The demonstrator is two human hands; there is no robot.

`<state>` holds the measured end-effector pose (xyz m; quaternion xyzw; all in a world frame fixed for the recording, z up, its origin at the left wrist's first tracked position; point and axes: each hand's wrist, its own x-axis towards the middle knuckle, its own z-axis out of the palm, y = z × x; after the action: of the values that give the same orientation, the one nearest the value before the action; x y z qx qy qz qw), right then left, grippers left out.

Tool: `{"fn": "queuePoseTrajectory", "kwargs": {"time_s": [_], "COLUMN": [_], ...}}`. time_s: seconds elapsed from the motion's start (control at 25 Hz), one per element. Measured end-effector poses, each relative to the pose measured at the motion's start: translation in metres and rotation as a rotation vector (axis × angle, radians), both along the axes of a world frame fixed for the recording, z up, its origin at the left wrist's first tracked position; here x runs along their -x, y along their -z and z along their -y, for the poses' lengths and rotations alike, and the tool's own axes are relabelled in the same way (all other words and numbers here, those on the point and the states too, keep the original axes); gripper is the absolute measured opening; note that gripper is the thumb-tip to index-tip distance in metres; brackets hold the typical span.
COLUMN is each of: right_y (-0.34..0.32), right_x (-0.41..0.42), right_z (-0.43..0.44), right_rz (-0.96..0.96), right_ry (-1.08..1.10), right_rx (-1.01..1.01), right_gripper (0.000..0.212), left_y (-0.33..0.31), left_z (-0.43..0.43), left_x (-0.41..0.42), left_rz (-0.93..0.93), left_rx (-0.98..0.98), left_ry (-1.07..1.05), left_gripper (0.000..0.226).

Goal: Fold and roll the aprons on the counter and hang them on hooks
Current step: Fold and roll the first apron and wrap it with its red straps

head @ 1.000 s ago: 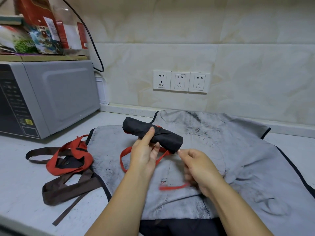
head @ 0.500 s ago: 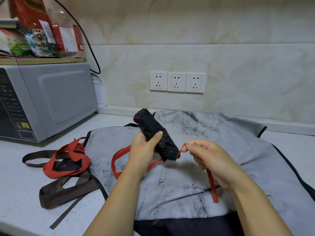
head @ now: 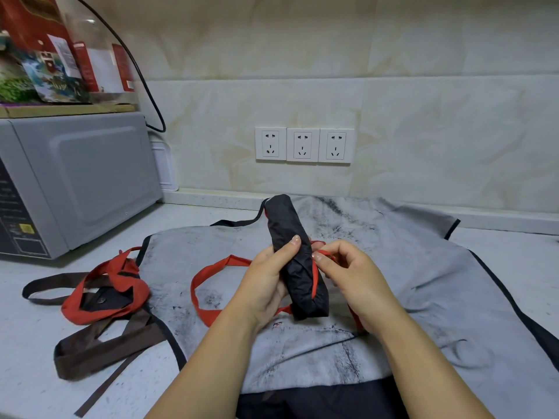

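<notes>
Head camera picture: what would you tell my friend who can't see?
A left hand grips a rolled black apron while the right hand pinches its red strap, over a grey apron spread on the counter. A microwave sits nearby.

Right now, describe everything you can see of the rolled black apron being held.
The rolled black apron is a tight, dark, slightly crinkled fabric cylinder with red edging along one side. It is held above the spread grey apron, its long axis pointing away from the person. The left hand grips its middle, thumb on top; the right hand pinches its red strap at its right side. A loop of that strap hangs to the left.
</notes>
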<state>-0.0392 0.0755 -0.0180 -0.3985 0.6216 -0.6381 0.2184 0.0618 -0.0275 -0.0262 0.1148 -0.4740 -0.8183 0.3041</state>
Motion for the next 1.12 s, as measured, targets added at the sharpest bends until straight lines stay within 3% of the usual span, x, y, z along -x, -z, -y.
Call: {"fn": "queuePoseTrajectory", "kwargs": {"time_s": [0.16,0.36,0.48,0.72,0.88,1.04,1.12], "right_y": [0.008,0.007,0.008,0.008,0.008,0.013,0.012], "right_x": [0.001,-0.002,-0.001,-0.008,-0.011,-0.013,-0.018], "right_z": [0.006,0.006,0.008,0.008,0.009,0.009,0.009], "right_rz": [0.185,0.566,0.618,0.663,0.577,-0.065,-0.200], "right_ry": [0.024,-0.224,-0.223,-0.227,-0.111,0.262,0.352], "right_rx": [-0.028,0.120,0.199,0.200,0.252,0.075,0.077], "right_gripper": [0.014,0.018,0.042,0.038,0.027,0.018,0.015], "left_y": [-0.002,-0.001,0.000,0.004,0.009,0.014,0.015], "left_z": [-0.003,-0.006,-0.007,-0.008,-0.009,-0.011,-0.009], "left_x": [0.000,0.001,0.002,0.005,0.009,0.010,0.010], "left_rz": [-0.003,-0.001,0.003,0.005,0.046,0.282,0.368], "left_rx": [-0.028,-0.079,-0.114,-0.097,0.086,0.409,0.545], "left_ry": [0.038,0.120,0.148,0.136,-0.036,-0.235,-0.356], "left_gripper": [0.045,0.050,0.050,0.047,0.046,0.031,0.027]}}
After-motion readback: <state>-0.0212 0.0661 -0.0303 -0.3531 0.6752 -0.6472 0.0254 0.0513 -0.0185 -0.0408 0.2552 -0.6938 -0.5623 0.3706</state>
